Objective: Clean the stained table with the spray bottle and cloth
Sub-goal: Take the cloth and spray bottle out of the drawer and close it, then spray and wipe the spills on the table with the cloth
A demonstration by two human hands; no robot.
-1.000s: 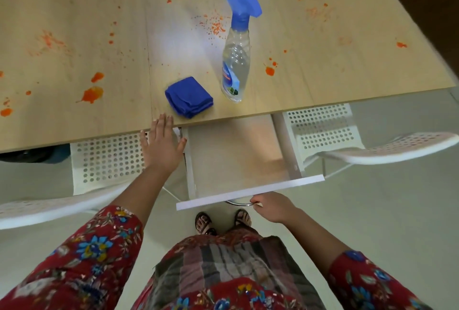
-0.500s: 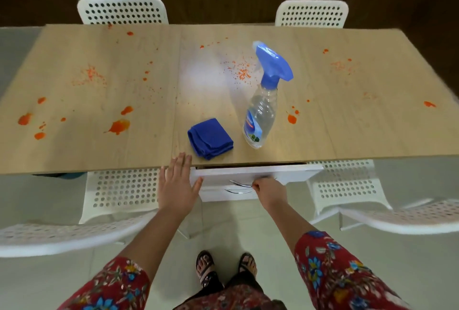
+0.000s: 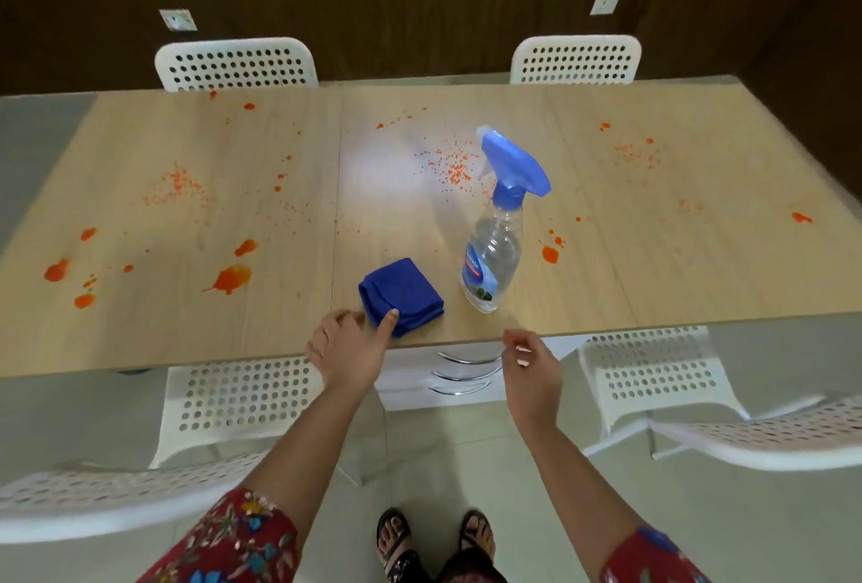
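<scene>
The wooden table bears orange stains: big blots at the near left, fine specks in the middle, a blot by the bottle. A folded blue cloth lies near the front edge. To its right stands a clear spray bottle with a blue trigger head. My left hand is at the cloth's near left corner, with the thumb on top of it and curled fingers against its left side. My right hand hovers just off the table edge below the bottle, fingers loosely curled and holding nothing.
A white drawer unit with curved metal handles sits under the table, its drawers closed. White perforated chairs stand at the far side and near me on the left and right.
The drawer has been pushed shut and my right hand has let go of its handle. My left hand has moved from the table edge up to the cloth.
</scene>
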